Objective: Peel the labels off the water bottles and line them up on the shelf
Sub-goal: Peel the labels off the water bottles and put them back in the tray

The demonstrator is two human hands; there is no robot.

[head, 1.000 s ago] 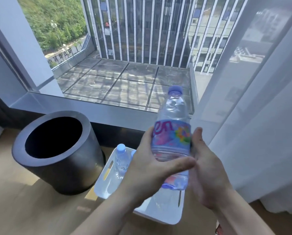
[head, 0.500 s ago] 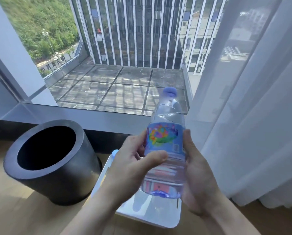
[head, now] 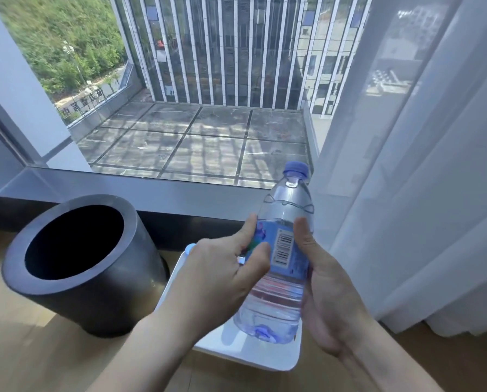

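I hold a clear water bottle with a blue cap upright in front of me. Its blue label faces me with the barcode side. My right hand grips the bottle from the right, thumb on the label's edge. My left hand pinches at the label's left side with thumb and forefinger. Behind my left hand only the blue cap of a second bottle shows, standing in the white tray on the floor.
A dark cylindrical bin stands open on the wooden floor to the left. The grey window sill runs across behind it. A sheer white curtain hangs on the right.
The bottle has turned in my hands, from the colourful picture side to the barcode side. My left fingers have moved onto the label's left edge. The view has tilted down slightly.
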